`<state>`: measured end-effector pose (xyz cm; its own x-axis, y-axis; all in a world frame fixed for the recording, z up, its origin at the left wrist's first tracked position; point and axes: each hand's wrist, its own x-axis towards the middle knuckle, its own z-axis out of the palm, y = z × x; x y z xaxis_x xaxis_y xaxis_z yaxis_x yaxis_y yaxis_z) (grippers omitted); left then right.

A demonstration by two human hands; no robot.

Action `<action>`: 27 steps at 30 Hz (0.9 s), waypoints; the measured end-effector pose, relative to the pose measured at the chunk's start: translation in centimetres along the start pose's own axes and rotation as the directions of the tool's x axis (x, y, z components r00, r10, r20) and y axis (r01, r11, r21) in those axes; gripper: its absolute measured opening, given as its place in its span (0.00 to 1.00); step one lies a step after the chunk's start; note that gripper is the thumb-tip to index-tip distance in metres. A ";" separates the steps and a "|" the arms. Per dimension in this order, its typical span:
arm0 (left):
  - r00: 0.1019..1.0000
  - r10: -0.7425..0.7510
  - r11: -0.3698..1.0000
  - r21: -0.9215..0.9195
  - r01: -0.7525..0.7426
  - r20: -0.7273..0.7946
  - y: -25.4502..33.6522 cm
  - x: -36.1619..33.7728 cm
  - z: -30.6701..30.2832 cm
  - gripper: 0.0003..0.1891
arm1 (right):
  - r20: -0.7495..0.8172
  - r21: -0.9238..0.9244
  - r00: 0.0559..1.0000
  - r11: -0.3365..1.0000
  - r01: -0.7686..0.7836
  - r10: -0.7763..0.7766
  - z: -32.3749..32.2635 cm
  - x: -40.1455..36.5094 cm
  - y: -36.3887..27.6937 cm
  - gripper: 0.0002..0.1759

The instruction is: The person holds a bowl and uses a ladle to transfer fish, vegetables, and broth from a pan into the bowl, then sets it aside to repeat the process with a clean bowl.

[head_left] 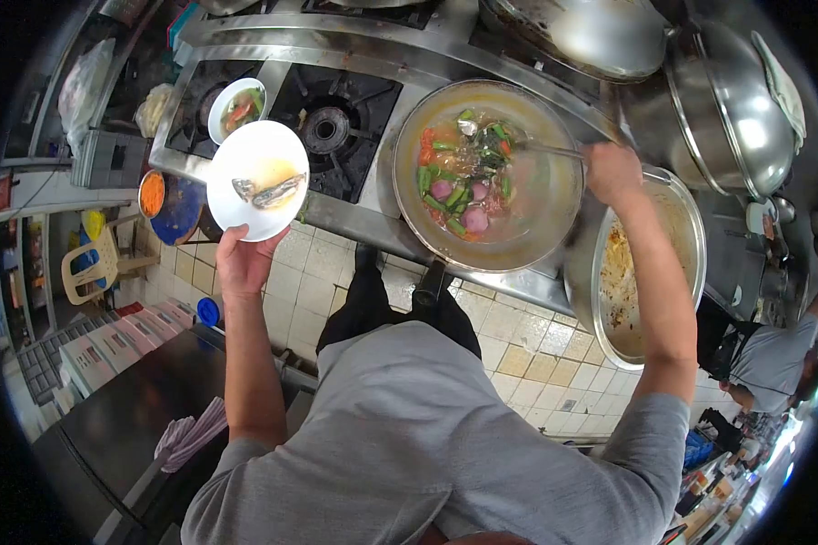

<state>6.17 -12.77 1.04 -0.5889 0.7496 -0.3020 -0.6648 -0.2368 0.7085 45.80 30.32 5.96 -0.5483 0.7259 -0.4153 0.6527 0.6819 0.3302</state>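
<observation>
Left hand (245,258) gripped plate (246,145) at rim's six o'clock; right hand (613,173) gripped ladle (559,151), far end in pan (559,202), plate's three o'clock. Fish (278,193) on plate called for level hold, ladle for slow strokes. Bowl (221,113) sat toward plate's twelve.

Creased grey shirt (400,409), short sleeves (650,445), black trousers (350,313), bare hands (612,174)

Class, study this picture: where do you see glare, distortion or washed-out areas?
In the head view, corners go black and straight lines bow; glare marks the stacked metal pans and floor tiles; the white plate looks bright; the lower-right edge washes out.
</observation>
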 end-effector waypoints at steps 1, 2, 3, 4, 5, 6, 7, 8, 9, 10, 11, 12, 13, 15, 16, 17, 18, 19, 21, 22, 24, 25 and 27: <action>1.000 -0.007 1.000 -0.002 0.007 -0.002 -0.1 0.0 0.2 0.38 | -0.018 -0.014 1.000 1.000 -0.021 0.021 -0.1 -0.1 -0.3 0.14; 1.000 -0.014 1.000 -0.004 0.014 -0.004 -0.2 0.0 0.3 0.39 | -0.036 -0.028 0.998 0.999 -0.042 0.041 -0.1 -0.2 -0.6 0.14; 1.000 -0.020 1.000 -0.007 0.020 -0.007 -0.3 0.0 0.4 0.40 | -0.055 -0.042 0.997 0.997 -0.063 0.061 -0.1 -0.4 -0.7 0.13; 1.000 -0.025 1.000 -0.005 0.025 -0.002 -0.4 0.0 0.5 0.40 | -0.044 -0.008 0.996 0.997 -0.081 0.080 -0.3 -0.6 -0.7 0.13; 1.000 -0.029 1.000 -0.003 0.029 0.003 -0.5 0.1 0.5 0.40 | -0.032 0.026 0.995 0.995 -0.098 0.099 -0.4 -1.0 -0.6 0.13; 0.999 -0.034 0.999 0.000 0.034 0.007 -0.6 0.1 0.5 0.40 | -0.019 0.061 0.993 0.991 -0.116 0.117 -0.6 -1.3 -0.5 0.13; 0.999 -0.033 0.999 0.003 0.033 0.012 -0.7 0.1 0.6 0.40 | -0.007 0.109 0.991 0.985 -0.135 0.136 -0.8 -1.5 -0.4 0.13; 0.999 -0.034 0.999 0.004 0.034 0.017 -0.8 0.2 0.7 0.40 | 0.006 0.156 0.988 0.976 -0.154 0.155 -0.9 -1.9 -0.2 0.14; 0.999 -0.035 0.999 0.007 0.035 0.022 -0.9 0.1 0.8 0.40 | 0.020 0.203 0.985 0.964 -0.173 0.173 -1.0 -2.1 0.0 0.14; 0.999 -0.040 0.999 0.009 0.040 0.025 -1.0 0.1 0.8 0.39 | 0.014 0.245 0.987 0.956 -0.160 0.161 -0.7 -2.1 0.4 0.15; 0.999 -0.044 0.999 0.012 0.044 0.029 -1.1 0.1 0.8 0.39 | 0.008 0.285 0.989 0.947 -0.145 0.149 -0.3 -2.0 1.2 0.16; 0.998 -0.049 0.999 0.015 0.048 0.031 -1.1 0.1 0.8 0.39 | 0.001 0.326 0.991 0.936 -0.130 0.137 0.4 -1.9 2.0 0.17; 0.998 -0.051 0.999 0.016 0.051 0.029 -1.1 0.0 0.8 0.39 | -0.027 0.341 0.995 0.937 -0.077 0.091 1.4 -1.6 3.0 0.17; 0.998 -0.057 0.998 0.019 0.056 0.030 -1.2 0.0 0.8 0.39 | -0.086 0.367 0.996 0.930 0.026 0.006 3.7 -0.5 5.1 0.17; 0.997 -0.067 0.998 0.021 0.067 0.039 -1.2 0.0 0.7 0.39 | -0.065 0.390 0.998 0.920 0.033 -0.008 4.4 0.2 6.0 0.16; 0.996 -0.078 0.997 0.025 0.077 0.047 -1.3 0.0 0.4 0.39 | -0.044 0.414 0.999 0.910 0.038 -0.022 5.1 0.9 6.7 0.16; 0.995 -0.088 0.996 0.029 0.087 0.056 -1.3 0.0 0.4 0.39 | -0.023 0.438 0.999 0.898 0.043 -0.036 4.5 0.9 6.6 0.15; 0.994 -0.089 0.996 0.032 0.087 0.055 -1.3 0.0 0.5 0.39 | -0.014 0.455 0.999 0.890 0.037 -0.034 4.1 0.8 6.6 0.15; 0.995 -0.090 0.995 0.036 0.088 0.051 -1.5 0.0 0.8 0.39 | 0.005 0.489 0.999 0.872 0.026 -0.033 2.7 0.3 6.3 0.15; 0.993 -0.098 0.994 0.043 0.096 0.064 -1.6 0.0 1.0 0.39 | 0.011 0.502 1.000 0.865 0.014 -0.022 2.3 0.2 6.2 0.15; 0.990 -0.114 0.992 0.059 0.109 0.088 -1.9 0.2 1.4 0.39 | 0.024 0.531 1.000 0.848 -0.011 -0.002 1.8 0.0 6.1 0.15; 0.988 -0.126 0.990 0.070 0.119 0.093 -2.0 0.3 1.7 0.40 | 0.002 0.528 1.000 0.849 0.022 -0.027 1.3 -0.3 6.1 0.16; 0.984 -0.148 0.986 0.093 0.138 0.103 -2.5 0.6 2.5 0.40 | -0.044 0.520 0.996 0.850 0.087 -0.075 0.2 -1.1 6.3 0.16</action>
<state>8.67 -10.18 0.71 -0.4336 0.8361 -0.3361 -0.6944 -0.0724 0.7159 50.59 33.80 8.27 -0.6180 0.6759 -0.4015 0.7789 0.5958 -0.1958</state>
